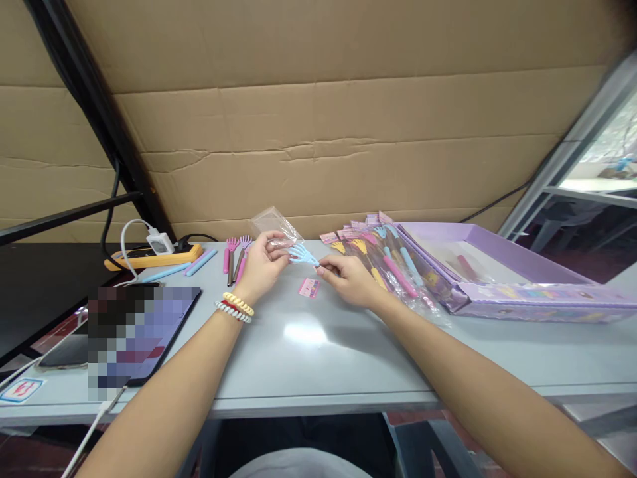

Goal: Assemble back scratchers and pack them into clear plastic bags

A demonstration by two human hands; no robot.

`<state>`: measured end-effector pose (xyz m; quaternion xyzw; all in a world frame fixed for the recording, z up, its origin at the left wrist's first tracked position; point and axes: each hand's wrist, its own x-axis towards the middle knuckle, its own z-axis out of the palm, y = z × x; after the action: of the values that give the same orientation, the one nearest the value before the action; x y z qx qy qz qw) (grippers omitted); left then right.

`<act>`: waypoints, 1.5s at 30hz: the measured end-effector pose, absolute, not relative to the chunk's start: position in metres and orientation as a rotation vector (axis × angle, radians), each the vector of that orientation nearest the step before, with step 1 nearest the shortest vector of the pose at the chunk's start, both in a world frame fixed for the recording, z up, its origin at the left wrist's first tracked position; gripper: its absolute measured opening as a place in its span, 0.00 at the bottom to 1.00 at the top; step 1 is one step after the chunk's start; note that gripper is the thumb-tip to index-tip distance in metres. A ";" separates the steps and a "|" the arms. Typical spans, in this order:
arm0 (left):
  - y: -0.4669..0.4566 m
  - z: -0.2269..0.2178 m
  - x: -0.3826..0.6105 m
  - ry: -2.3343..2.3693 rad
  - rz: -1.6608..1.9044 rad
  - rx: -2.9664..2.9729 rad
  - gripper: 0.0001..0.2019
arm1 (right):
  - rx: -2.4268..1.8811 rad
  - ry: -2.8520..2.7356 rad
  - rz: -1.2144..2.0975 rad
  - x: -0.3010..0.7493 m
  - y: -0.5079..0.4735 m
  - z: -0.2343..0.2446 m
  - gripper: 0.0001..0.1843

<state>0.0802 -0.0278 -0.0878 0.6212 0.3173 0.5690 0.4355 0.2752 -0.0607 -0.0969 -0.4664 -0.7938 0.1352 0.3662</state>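
My left hand pinches the mouth of a clear plastic sleeve that sticks up behind it. My right hand grips the stem of a light-blue pen topped with a skeleton-hand shape, whose hand end points into the sleeve. A small pink label card lies on the grey table just below the two hands. Bracelets circle my left wrist.
Loose pink, brown and blue pens lie left of my hands. A pile of bagged pens leans on an open purple box at the right. A tablet, phone and yellow power strip sit left. Cardboard walls stand behind.
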 end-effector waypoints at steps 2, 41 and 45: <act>-0.028 -0.088 0.080 0.777 1.400 1.533 0.21 | -1.199 -2.033 0.343 0.275 -0.060 -0.098 0.10; -0.038 -0.092 0.086 0.728 1.166 1.732 0.25 | -1.171 -1.974 0.266 0.277 -0.061 -0.097 0.14; -0.039 -0.092 0.085 0.729 1.149 1.764 0.27 | -1.173 -1.970 0.264 0.277 -0.061 -0.097 0.14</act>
<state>0.0851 -0.0393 -0.0917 0.7106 0.2937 0.4627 0.4412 0.2768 -0.0608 -0.0966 -0.4647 -0.7804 0.1045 0.4051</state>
